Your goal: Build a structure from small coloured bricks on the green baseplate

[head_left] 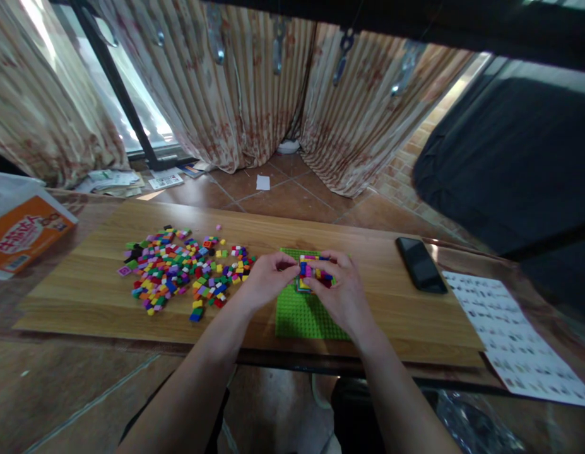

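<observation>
A green studded baseplate (304,318) lies on the wooden board, and a small multicoloured structure of toy building bricks (315,273) stands on its far part. My right hand (342,287) is closed around the right side of this structure, with thumb and fingers on its near and far sides. At the structure's left edge, my left hand (271,277) has thumb and forefinger pinched together. Whatever sits between those fingertips is too small to make out. Left of my hands, a pile of loose toy bricks (171,268) in many colours spreads over the board.
The wooden board (254,230) forms the work surface. Toward its right end lies a black phone (421,265), beside a printed sheet (514,331). A white and orange box (27,227) stands at the far left. Curtains (254,94) hang beyond the table.
</observation>
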A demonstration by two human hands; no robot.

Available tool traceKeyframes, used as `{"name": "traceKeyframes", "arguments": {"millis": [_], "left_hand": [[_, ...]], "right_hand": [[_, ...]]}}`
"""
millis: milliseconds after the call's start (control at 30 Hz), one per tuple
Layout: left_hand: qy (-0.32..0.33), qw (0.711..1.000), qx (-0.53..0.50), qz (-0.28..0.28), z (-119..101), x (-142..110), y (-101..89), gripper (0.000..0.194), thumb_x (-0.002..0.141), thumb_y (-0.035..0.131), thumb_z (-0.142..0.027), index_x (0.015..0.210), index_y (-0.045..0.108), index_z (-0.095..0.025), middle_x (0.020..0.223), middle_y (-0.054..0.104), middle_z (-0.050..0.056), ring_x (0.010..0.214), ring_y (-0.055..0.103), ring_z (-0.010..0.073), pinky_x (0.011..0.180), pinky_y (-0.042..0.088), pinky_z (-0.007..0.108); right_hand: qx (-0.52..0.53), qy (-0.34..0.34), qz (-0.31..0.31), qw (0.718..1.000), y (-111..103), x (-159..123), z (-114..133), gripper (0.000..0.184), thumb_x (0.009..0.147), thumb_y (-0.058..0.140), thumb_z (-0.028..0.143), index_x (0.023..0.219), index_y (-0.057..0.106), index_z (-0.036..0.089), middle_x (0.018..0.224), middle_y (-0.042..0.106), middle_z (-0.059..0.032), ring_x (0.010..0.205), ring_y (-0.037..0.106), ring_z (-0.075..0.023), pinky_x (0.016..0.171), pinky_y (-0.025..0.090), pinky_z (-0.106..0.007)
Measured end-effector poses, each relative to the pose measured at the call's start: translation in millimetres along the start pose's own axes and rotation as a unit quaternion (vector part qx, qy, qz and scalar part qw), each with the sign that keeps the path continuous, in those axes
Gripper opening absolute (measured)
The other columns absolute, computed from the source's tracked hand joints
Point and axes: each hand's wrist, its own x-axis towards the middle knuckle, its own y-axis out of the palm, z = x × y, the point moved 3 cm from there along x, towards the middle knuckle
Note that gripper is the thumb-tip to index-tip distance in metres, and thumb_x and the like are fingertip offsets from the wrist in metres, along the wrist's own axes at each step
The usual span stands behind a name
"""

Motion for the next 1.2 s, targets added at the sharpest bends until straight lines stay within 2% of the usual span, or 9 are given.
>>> {"name": "traceKeyframes", "arguments": {"millis": [167, 567, 700, 900, 1200], "left_hand": [[-0.002, 1.0, 0.01, 0.001, -2.8, -0.3, 5.0, 0.019, 0.077, 0.064, -0.03, 0.084, 0.071, -0.014, 0.069, 0.066, 0.001, 0.06, 0.054, 0.0123, 0.057, 0.042, 0.024], [0.004, 0.999, 0.042, -0.027, -1.1, 2.4, 9.0, 0.025, 0.076, 0.068, -0.036, 0.085, 0.072, -0.013, 0.076, 0.071, 0.005, 0.069, 0.061, 0.0161, 0.061, 0.045, 0.026], [-0.007, 0.999, 0.019, -0.034, -4.9, 1.0, 10.8, 0.023, 0.078, 0.066, -0.036, 0.08, 0.071, -0.014, 0.066, 0.067, 0.002, 0.062, 0.058, 0.0144, 0.058, 0.043, 0.024], [-0.012, 0.999, -0.012, -0.032, -3.6, 2.1, 11.3, 0.022, 0.082, 0.06, -0.035, 0.075, 0.067, -0.015, 0.055, 0.059, -0.001, 0.052, 0.053, 0.0128, 0.052, 0.04, 0.024], [-0.006, 0.999, -0.012, -0.039, 0.9, 4.8, 12.4, 0.021, 0.08, 0.06, -0.034, 0.075, 0.066, -0.015, 0.056, 0.061, 0.0, 0.053, 0.055, 0.013, 0.051, 0.04, 0.023]], "right_hand": [[0.002, 0.01, -0.005, 1.0, 0.6, -0.5, 0.0, 0.022, 0.075, 0.076, 0.024, 0.096, 0.077, 0.028, 0.116, 0.061, -0.0088, 0.109, 0.053, -0.0292, 0.093, 0.047, -0.051], [0.055, 0.051, 0.028, 0.997, 3.3, 0.1, -10.6, 0.033, 0.072, 0.078, 0.025, 0.104, 0.076, 0.03, 0.122, 0.061, -0.0089, 0.117, 0.054, -0.0284, 0.101, 0.043, -0.052], [0.097, 0.056, 0.042, 0.993, -0.2, 0.6, -15.4, 0.032, 0.074, 0.076, 0.031, 0.106, 0.075, 0.03, 0.123, 0.062, -0.0074, 0.117, 0.056, -0.0268, 0.104, 0.041, -0.05], [0.15, 0.09, 0.006, 0.985, -1.1, 2.5, -22.0, 0.026, 0.085, 0.059, 0.036, 0.102, 0.075, 0.024, 0.117, 0.065, -0.0108, 0.111, 0.06, -0.0258, 0.092, 0.051, -0.045], [0.108, 0.085, -0.04, 0.99, 10.1, 5.2, -18.2, 0.022, 0.08, 0.066, 0.036, 0.096, 0.074, 0.023, 0.108, 0.069, -0.0085, 0.105, 0.062, -0.0256, 0.096, 0.046, -0.047]]}}
